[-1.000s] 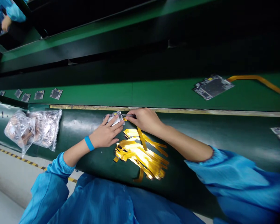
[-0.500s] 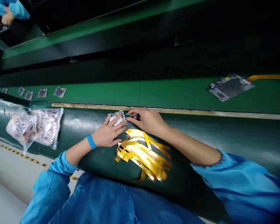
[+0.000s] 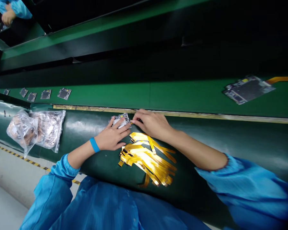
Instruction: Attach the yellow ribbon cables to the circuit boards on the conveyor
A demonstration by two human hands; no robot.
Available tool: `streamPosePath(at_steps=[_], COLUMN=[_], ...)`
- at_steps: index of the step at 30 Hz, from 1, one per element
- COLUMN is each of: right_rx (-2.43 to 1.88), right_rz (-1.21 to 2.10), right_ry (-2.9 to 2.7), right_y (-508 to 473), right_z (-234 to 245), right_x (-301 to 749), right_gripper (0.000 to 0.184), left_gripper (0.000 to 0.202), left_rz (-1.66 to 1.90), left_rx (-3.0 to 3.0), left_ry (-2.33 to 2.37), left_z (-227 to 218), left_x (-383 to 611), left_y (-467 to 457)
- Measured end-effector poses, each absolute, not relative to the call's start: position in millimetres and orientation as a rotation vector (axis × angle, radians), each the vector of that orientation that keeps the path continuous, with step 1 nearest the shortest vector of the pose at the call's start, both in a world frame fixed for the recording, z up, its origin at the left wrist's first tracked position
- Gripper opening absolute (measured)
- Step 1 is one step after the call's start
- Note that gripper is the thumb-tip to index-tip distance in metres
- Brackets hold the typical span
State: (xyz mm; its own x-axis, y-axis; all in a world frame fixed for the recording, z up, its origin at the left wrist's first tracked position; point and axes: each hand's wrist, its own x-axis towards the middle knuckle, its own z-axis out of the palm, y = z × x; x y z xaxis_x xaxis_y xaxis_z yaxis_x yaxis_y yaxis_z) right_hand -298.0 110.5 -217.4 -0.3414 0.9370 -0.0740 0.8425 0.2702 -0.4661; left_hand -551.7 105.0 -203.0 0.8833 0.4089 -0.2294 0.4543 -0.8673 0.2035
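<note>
My left hand [image 3: 111, 137] lies on a small circuit board [image 3: 121, 120] in a silvery wrapping, with its fingers spread over the board and pressing it to the dark green surface [image 3: 86, 127]. My right hand [image 3: 152, 124] rests just to the right, its fingertips curled against the board's edge. The dark tool seen in that hand before is hidden or gone. Below both hands lies a loose pile of gold flexible ribbon cables [image 3: 146, 159], close to but apart from my hands. A blue wristband [image 3: 94, 144] circles my left wrist.
A green conveyor belt [image 3: 172, 95] runs behind a pale rail, carrying a large board with a gold ribbon [image 3: 248, 90] and a row of smaller boards [image 3: 64, 93]. A clear bag of copper-coloured parts [image 3: 36, 131] lies at left. A co-worker's hand [image 3: 8, 17] shows at top left.
The boards on the belt have moved to the right. The dark tool no longer shows at my right fingertips. My left hand has stayed on the small board.
</note>
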Motion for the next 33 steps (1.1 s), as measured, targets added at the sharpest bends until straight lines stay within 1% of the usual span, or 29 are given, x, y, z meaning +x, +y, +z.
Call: streamPosePath(at_steps=[8, 16, 21, 24, 27, 30, 33], right_rx=[-1.715, -1.690, -1.735, -1.776, -1.756, -1.772, -1.858], right_rz=[0.624, 0.688, 0.713, 0.782, 0.834, 0.765, 0.602], right_ry=[-2.392, -2.179, -2.243, -2.251, -2.207, -2.153, -2.073], right_y=[113.5, 108.2, 109.8, 111.9, 116.5, 130.0, 153.0], right_z=[-214.2, -219.0, -216.2, -211.9, -204.2, -195.1, -188.9], right_x=[-297.1, -286.6, -285.9, -291.5, -299.1, -303.1, -292.0], right_gripper=[0.024, 0.027, 0.022, 0.019, 0.021, 0.023, 0.025], left_gripper=[0.064, 0.062, 0.065, 0.060, 0.052, 0.042, 0.035], left_rz=[-0.240, -0.088, 0.118, 0.269, 0.568, 0.879, 0.984], left_rx=[2.803, 2.789, 2.749, 2.707, 2.618, 2.503, 2.468], left_ry=[0.663, 0.636, 0.722, 0.825, 0.960, 1.101, 1.154], left_z=[-205.0, -221.7, -233.7, -237.8, -242.0, -247.3, -251.3], left_x=[-551.6, -558.4, -565.7, -575.1, -586.8, -595.0, -596.3], left_y=[105.1, 109.0, 111.3, 115.5, 121.9, 129.2, 133.0])
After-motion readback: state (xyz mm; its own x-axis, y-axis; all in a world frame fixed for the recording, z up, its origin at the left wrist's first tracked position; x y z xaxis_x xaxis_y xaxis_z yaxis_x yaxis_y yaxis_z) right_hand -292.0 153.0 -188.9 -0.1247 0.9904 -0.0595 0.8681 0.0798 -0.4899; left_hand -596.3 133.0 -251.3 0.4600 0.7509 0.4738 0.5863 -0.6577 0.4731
